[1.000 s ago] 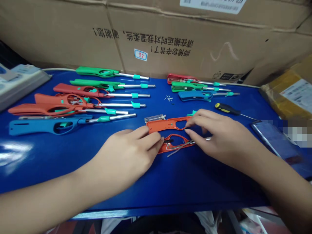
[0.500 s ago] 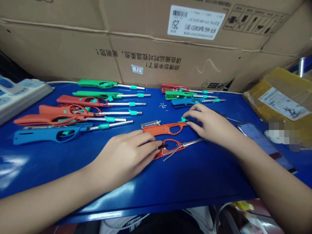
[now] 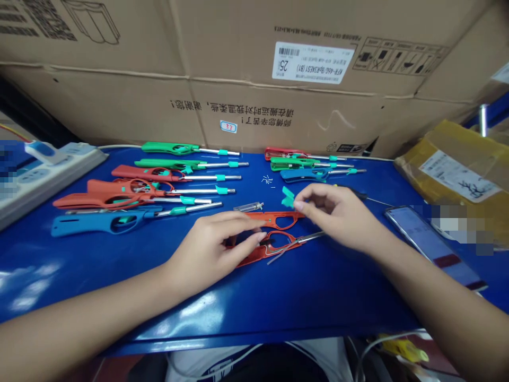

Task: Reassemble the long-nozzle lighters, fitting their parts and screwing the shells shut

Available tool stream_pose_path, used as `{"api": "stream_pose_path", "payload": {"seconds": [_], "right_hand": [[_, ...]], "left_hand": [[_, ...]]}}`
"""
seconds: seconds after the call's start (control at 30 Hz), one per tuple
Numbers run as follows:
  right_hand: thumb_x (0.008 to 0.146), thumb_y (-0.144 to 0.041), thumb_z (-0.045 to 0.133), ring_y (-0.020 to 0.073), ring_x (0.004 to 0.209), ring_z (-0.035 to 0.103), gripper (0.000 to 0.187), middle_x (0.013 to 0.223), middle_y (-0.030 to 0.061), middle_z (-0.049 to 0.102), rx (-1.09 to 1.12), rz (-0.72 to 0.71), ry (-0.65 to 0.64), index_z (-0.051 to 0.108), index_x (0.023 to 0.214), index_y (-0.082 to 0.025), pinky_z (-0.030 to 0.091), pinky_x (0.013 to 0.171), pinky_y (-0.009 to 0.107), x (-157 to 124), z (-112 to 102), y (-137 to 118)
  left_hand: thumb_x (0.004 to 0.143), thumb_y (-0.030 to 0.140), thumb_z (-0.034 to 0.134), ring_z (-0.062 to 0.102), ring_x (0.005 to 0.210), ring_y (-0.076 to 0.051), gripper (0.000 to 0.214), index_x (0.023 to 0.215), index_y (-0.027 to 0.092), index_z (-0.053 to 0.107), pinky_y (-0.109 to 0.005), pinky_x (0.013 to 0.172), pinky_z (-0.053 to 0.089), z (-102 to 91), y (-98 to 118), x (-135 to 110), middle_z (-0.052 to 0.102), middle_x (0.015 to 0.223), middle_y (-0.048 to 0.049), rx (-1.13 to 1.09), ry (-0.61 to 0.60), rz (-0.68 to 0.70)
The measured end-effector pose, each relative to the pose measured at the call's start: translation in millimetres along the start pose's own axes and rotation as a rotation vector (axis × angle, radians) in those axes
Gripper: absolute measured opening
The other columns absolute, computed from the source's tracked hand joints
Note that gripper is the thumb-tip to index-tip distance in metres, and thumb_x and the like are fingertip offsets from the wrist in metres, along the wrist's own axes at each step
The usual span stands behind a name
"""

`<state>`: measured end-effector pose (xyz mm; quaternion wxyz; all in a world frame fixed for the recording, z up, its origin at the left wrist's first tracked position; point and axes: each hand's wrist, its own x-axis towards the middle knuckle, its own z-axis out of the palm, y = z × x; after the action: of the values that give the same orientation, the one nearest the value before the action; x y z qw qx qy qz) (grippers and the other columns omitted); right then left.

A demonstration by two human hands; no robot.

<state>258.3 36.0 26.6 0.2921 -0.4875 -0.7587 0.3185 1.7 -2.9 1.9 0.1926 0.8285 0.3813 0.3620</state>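
My right hand (image 3: 332, 215) pinches a small teal plastic trigger (image 3: 287, 197) and holds it above the table. Below it lies one half of an orange lighter casing (image 3: 287, 221), with a finger-loop opening. Nearer to me is the other orange casing half (image 3: 254, 257), with a metal tube (image 3: 312, 237), a thin loose strip and a dark part in it. My left hand (image 3: 212, 239) rests over both halves, index finger stretched across the upper one and thumb by the lower one's dark part. A clear fuel tank (image 3: 248, 206) lies just behind.
Several long-nosed lighters (image 3: 155, 200) lie in a row at left, and 3 more (image 3: 304, 174) at back right. Small pins or screws (image 3: 267, 180) are scattered between. A phone (image 3: 433, 246), a screwdriver (image 3: 376, 201), a power strip (image 3: 51, 172) and a large cardboard box (image 3: 234, 90) surround the workspace.
My right hand has lifted the teal trigger off the upper orange casing half and moved slightly left. My left thumb and index finger have spread apart. The camera view has tilted up a little.
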Motion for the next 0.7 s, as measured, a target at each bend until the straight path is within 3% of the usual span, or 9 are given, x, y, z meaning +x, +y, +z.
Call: {"api": "stream_pose_path", "payload": {"seconds": [0.07,0.17,0.3,0.33,0.43,0.5,0.57,0.7], "right_hand": [[0.092,-0.041,0.064,0.0117,0.057,0.048,0.024,0.066,-0.0015,0.058,0.1,0.021,-0.074,0.067,0.087,-0.018,0.038,0.052,0.025,-6,12,-10],[0.093,-0.038,0.064,0.0108,0.056,0.047,0.021,0.067,-0.0017,0.058,0.13,0.018,-0.144,0.068,0.086,-0.019,0.038,0.051,0.024,-13,27,-18],[0.093,-0.027,0.064,0.0097,0.059,0.05,0.012,0.075,-0.0007,0.062,0.033,-0.14,-0.176,0.068,0.086,-0.019,0.04,0.054,0.024,-16,31,-16],[0.093,-0.025,0.065,0.0096,0.06,0.051,0.007,0.079,-0.0003,0.064,-0.01,-0.19,-0.143,0.068,0.093,-0.019,0.042,0.056,0.024,-16,29,-14],[0.093,-0.022,0.066,0.0125,0.072,0.058,0.036,0.104,0.0047,0.067,-0.14,-0.34,-0.049,0.059,0.128,-0.022,0.05,0.068,0.027,-17,21,-11],[0.097,-0.023,0.061,0.0167,0.092,0.064,0.042,0.12,0.0079,0.065,-0.232,-0.453,-0.082,0.054,0.138,-0.027,0.053,0.08,0.031,-17,15,-11],[0.101,-0.024,0.055,0.0195,0.106,0.064,0.032,0.126,0.0085,0.064,-0.335,-0.546,-0.149,0.059,0.133,-0.028,0.053,0.087,0.033,-18,13,-13],[0.103,-0.025,0.053,0.0184,0.106,0.065,0.021,0.122,0.0083,0.066,-0.439,-0.577,-0.155,0.067,0.118,-0.022,0.051,0.087,0.03,-19,14,-14]], "left_hand": [[0.095,0.029,0.069,0.073,0.073,-0.014,0.022,0.113,0.019,0.078,-0.023,0.06,0.058,2.0,3,1,0.081,0.105,-0.0061,-0.063,0.017,-0.083],[0.094,0.03,0.071,0.074,0.074,-0.016,0.019,0.108,0.019,0.079,-0.023,0.062,0.057,5.3,4,2,0.081,0.101,-0.005,-0.139,0.037,-0.103],[0.096,0.024,0.068,0.07,0.074,-0.013,0.012,0.099,0.018,0.078,-0.021,0.065,0.054,6.3,4,2,0.079,0.091,-0.002,-0.137,0.017,-0.071],[0.097,0.024,0.067,0.068,0.072,-0.011,0.012,0.099,0.018,0.076,-0.021,0.064,0.053,5.7,4,2,0.078,0.09,-0.0014,-0.12,0.0,-0.067],[0.097,0.025,0.066,0.06,0.063,-0.009,0.012,0.093,0.017,0.073,-0.019,0.059,0.048,3.9,2,3,0.072,0.082,0.0003,-0.074,-0.045,-0.039],[0.096,0.027,0.067,0.057,0.059,-0.008,0.013,0.089,0.016,0.073,-0.019,0.056,0.045,3.2,2,3,0.07,0.077,0.0011,-0.083,-0.066,-0.044],[0.095,0.027,0.068,0.058,0.059,-0.009,0.014,0.088,0.017,0.074,-0.02,0.056,0.045,2.7,1,4,0.07,0.076,0.0011,-0.108,-0.072,-0.068],[0.096,0.025,0.069,0.063,0.075,-0.013,0.01,0.093,0.018,0.076,-0.024,0.071,0.049,1.6,1,5,0.075,0.084,0.0,-0.059,-0.064,0.001]]}}
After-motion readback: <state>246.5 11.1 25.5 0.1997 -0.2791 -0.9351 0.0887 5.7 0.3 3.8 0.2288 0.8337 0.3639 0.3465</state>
